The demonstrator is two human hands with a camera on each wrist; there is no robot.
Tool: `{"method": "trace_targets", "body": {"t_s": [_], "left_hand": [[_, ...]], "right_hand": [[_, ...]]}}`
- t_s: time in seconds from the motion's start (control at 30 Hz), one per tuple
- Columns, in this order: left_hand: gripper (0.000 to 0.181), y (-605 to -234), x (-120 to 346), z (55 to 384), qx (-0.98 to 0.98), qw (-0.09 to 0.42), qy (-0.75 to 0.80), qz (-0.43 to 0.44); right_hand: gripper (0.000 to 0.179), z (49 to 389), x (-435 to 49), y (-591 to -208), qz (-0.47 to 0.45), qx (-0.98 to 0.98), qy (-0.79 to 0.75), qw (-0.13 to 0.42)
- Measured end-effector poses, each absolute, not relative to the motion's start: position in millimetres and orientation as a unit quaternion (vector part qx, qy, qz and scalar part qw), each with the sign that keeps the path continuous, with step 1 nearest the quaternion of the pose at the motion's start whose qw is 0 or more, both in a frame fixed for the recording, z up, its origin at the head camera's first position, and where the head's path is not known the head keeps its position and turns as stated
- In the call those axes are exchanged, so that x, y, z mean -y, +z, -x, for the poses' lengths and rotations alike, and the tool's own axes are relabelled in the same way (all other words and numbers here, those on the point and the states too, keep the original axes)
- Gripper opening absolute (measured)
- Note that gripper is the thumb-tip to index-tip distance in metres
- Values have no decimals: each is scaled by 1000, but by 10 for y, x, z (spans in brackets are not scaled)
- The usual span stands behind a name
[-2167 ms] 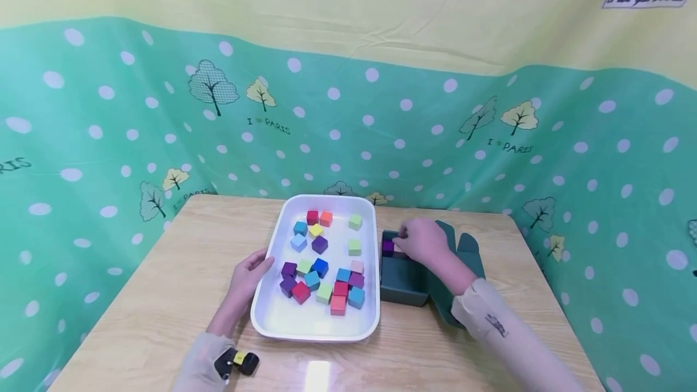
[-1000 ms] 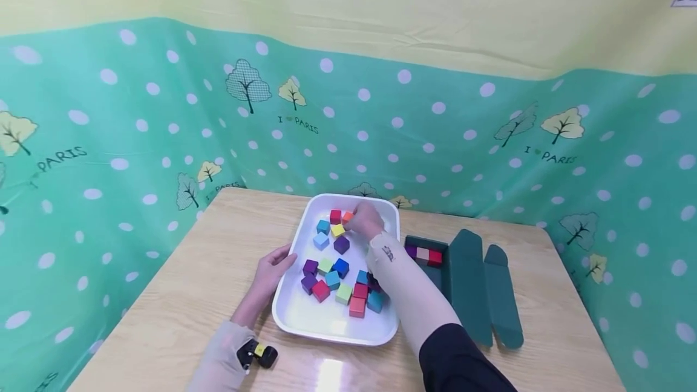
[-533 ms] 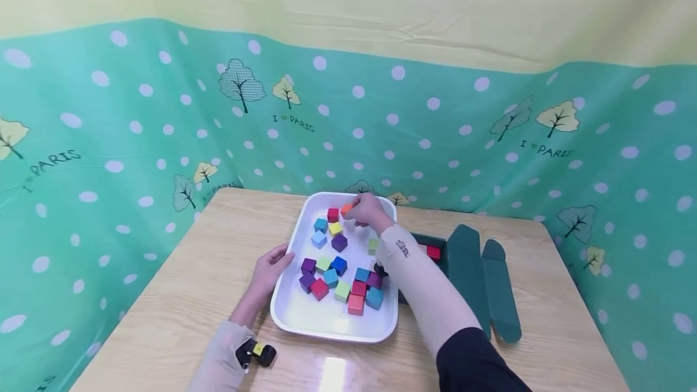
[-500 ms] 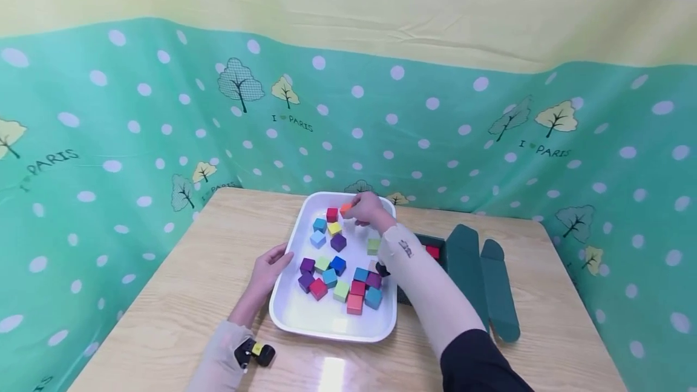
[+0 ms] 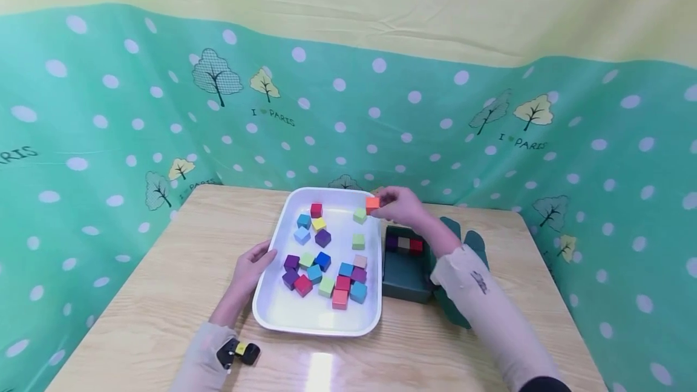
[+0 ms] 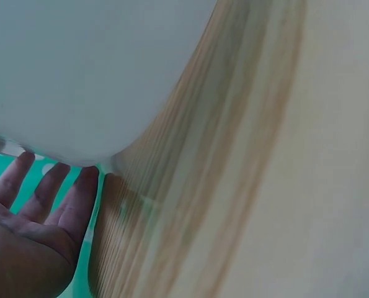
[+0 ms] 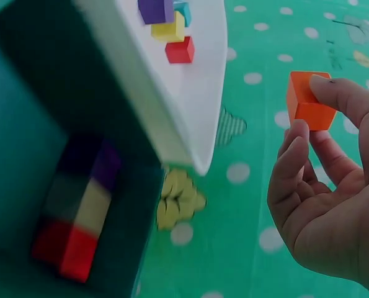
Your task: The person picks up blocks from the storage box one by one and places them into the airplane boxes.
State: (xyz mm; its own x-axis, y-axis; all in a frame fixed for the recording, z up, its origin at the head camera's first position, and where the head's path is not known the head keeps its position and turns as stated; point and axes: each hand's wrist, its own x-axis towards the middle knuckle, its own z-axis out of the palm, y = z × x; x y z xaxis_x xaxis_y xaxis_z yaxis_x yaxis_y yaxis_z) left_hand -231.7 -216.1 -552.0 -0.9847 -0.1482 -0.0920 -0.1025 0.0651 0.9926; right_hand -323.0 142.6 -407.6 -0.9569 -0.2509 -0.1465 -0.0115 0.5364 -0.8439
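Note:
My right hand (image 5: 403,205) pinches an orange cube (image 5: 373,204) between thumb and fingertips, raised over the far right corner of the white tray (image 5: 318,322). In the right wrist view the orange cube (image 7: 314,115) is held away from everything else. My left hand (image 5: 251,265) holds the tray's left rim; the left wrist view has its fingertips (image 6: 90,175) against the underside of the rim. Several coloured cubes lie scattered in the tray. Right of it, a dark green box (image 5: 405,288) holds a row along its far wall: a purple cube (image 5: 391,243), a pale cube (image 5: 403,244) and a red cube (image 5: 416,246).
The box's lid flap (image 5: 452,310) lies folded out to the right, partly behind the right forearm. Tray and box stand side by side on a wooden table (image 5: 141,295). A patterned green and yellow curtain (image 5: 337,95) hangs behind the table.
My right hand went from the box into the tray, took the orange cube from beside a red cube, and lifted it rightward to the tray's far right corner. The left hand stays at the rim.

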Motion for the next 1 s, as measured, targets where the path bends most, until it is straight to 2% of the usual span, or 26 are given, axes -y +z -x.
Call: {"method": "trace_targets", "body": {"t_s": [0.33, 0.7, 0.8, 1.0], "left_hand": [[53, -5493, 2233, 2334, 736, 10, -672, -75], [67, -5317, 2306, 2399, 800, -59, -597, -14], [68, -5302, 2262, 2397, 805, -70, -589, -10], [66, -5309, 2189, 2370, 799, -59, -599, -14]], "right_hand": [[41, 2954, -1924, -4280, 38, -883, -450, 124], [35, 2831, -1905, -4647, 36, -903, -413, 109], [31, 2795, -1894, -4741, 49, -917, -382, 102], [28, 2778, -1982, -4830, 113, -926, -344, 104]]}}
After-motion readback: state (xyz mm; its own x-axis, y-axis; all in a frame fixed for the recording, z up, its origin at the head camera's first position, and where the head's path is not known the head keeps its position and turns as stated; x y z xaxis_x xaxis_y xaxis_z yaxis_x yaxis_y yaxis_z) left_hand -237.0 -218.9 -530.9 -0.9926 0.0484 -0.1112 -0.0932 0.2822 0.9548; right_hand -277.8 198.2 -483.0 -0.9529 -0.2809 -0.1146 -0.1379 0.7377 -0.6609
